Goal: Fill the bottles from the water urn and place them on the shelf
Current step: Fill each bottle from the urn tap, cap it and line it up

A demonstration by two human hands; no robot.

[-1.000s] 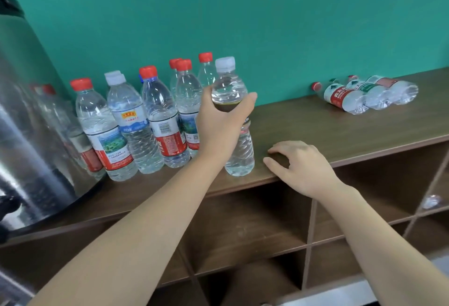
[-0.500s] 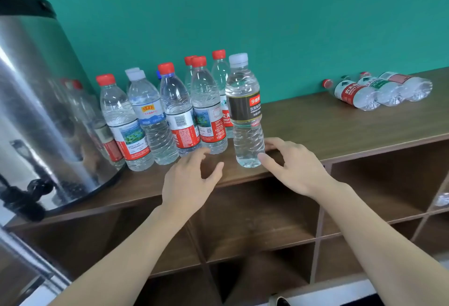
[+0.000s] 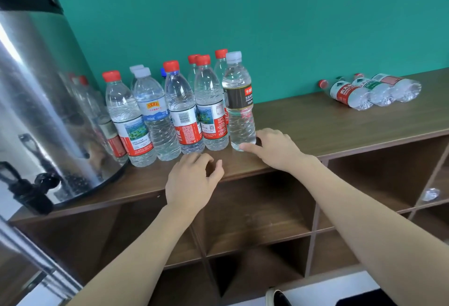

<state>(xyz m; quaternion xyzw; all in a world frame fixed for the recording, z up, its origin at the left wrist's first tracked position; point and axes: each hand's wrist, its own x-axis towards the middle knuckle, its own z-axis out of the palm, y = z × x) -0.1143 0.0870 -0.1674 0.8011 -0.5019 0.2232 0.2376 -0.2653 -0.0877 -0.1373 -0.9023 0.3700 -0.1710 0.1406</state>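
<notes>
I am looking down at the black-label bottle [image 3: 239, 101], which is standing upright on the top of the wooden shelf [image 3: 328, 123], at the right end of the front row of bottles. It is made of clear plastic and is showing a white cap, a dark band with a small red patch and white characters, and ribbed walls below the band. The water is reaching up to its shoulder. Its left side is touching, or nearly touching, the red-cap bottle [image 3: 211, 106] next to it.

My right hand [image 3: 274, 150] is resting on the shelf top beside the foot of this bottle; the fingers are loosely spread and holding nothing, and the fingertip is just beside the base. My left hand [image 3: 192, 179] is hovering over the front edge of the shelf, the fingers curled and apart, also holding nothing.

The steel urn [image 3: 46, 101] is standing at the left end of the shelf. Three more bottles [image 3: 369, 90] are lying on their sides far to the right, near the green wall [image 3: 267, 14].
</notes>
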